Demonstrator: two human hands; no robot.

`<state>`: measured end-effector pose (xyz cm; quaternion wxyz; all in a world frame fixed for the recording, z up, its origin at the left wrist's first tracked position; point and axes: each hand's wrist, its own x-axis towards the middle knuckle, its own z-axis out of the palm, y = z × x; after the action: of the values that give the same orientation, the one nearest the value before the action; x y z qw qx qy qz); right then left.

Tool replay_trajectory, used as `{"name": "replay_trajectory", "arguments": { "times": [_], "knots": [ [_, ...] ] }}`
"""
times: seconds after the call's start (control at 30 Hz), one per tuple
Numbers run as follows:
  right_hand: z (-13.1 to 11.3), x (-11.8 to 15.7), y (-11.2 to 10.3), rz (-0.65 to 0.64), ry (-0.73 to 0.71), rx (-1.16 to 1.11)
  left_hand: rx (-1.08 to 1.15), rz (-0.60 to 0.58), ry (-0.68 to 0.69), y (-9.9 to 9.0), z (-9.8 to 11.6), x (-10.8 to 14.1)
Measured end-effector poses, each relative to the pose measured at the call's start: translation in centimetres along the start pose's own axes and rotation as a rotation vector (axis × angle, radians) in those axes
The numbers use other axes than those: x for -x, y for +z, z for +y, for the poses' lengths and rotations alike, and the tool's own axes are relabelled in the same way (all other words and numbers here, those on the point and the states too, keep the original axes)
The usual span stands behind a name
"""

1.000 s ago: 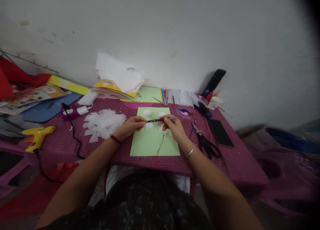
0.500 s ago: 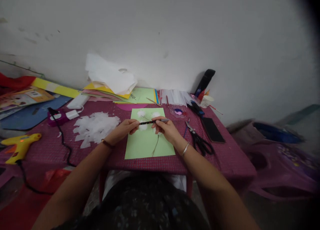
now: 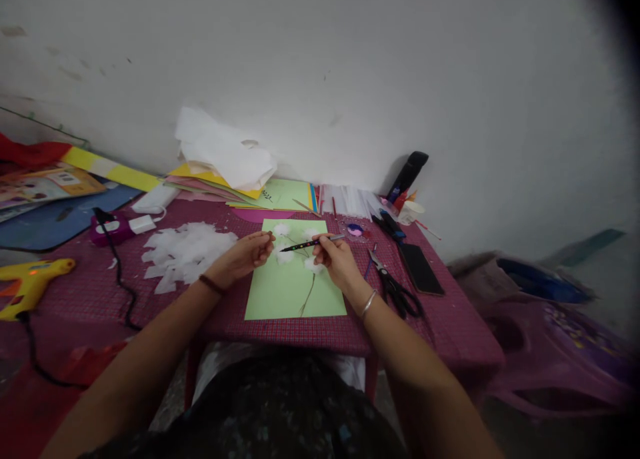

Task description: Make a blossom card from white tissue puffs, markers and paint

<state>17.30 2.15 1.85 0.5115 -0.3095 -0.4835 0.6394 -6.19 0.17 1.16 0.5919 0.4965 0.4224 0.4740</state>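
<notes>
Left hand [image 3: 247, 256]: fingertips bunched, can't tell if anything's inside. Green paper [image 3: 277, 292] flat on checkered tablecloth [image 3: 231, 320]; likely bendy, take edges. White puffs [image 3: 282, 230] look crushable. Dotted pen [image 3: 300, 246] above paper, pinched by right hand [image 3: 340, 259]; probably light, stiff, grip barrel.

The person wears black clothes with small pale spots, one dark thin bracelet, and one silver bangle.
</notes>
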Motion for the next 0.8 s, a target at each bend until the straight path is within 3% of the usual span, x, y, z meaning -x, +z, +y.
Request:
{"name": "replay_trajectory", "arguments": {
  "times": [0.2,0.5,0.63,0.8],
  "knots": [
    [0.5,0.1,0.2,-0.074,0.029,0.061,-0.032,-0.183,-0.157,1.0,-0.9,0.1],
    [0.6,0.3,0.6,-0.184,0.021,0.177,-0.187,-0.377,-0.229,1.6,-0.1,0.9],
    [0.4,0.4,0.6,-0.207,0.001,0.229,-0.215,-0.380,-0.225,2.0,-0.1,0.9],
    [0.8,0.1,0.4,-0.143,-0.044,0.255,-0.190,-0.311,-0.196,2.5,-1.0,0.4]
  ]
}}
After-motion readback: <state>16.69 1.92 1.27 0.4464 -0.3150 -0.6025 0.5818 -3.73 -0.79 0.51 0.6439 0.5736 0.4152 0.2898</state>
